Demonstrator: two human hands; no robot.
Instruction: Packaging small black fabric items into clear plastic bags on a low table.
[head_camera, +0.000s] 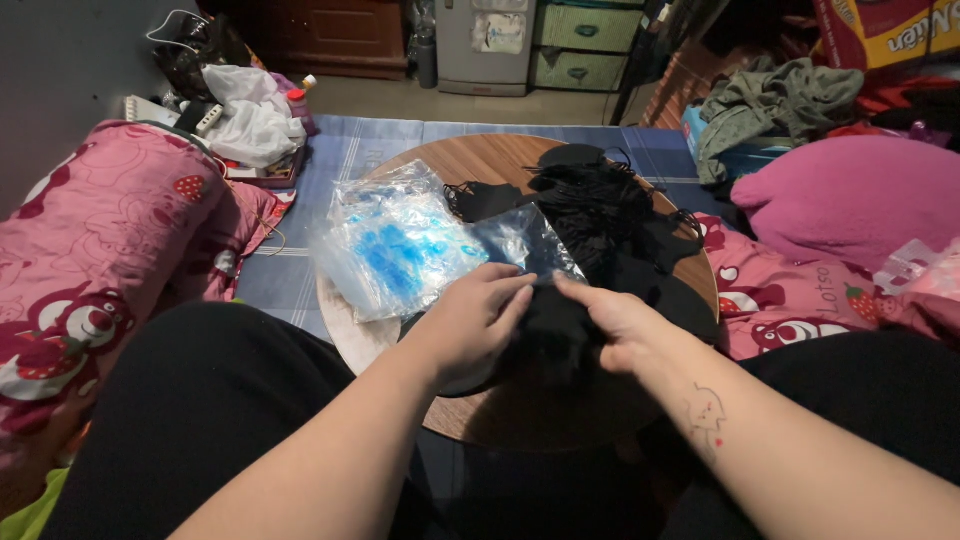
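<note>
While I watch through the head camera, both hands meet over the near half of a round wooden table (480, 160). My left hand (478, 318) has its fingers curled down onto a black fabric piece (553, 335), pinching its upper edge, so the grip is closed on that cloth. My right hand (615, 320) also pinches the same black fabric piece between thumb and forefinger, just beside the left fingertips, closed on it as well. The cloth lies at the near edge of the table, partly under both hands.

Just beyond the left hand, a stack of clear plastic bags (405, 245) with blue showing inside covers the table's left side and hangs over its left edge. A heap of black masks (600, 215) with thin loops fills the far right part of the table, reaching its right edge. A pink printed blanket (95, 250) lies left of the table, a white plastic bag (252, 115) beyond it.
</note>
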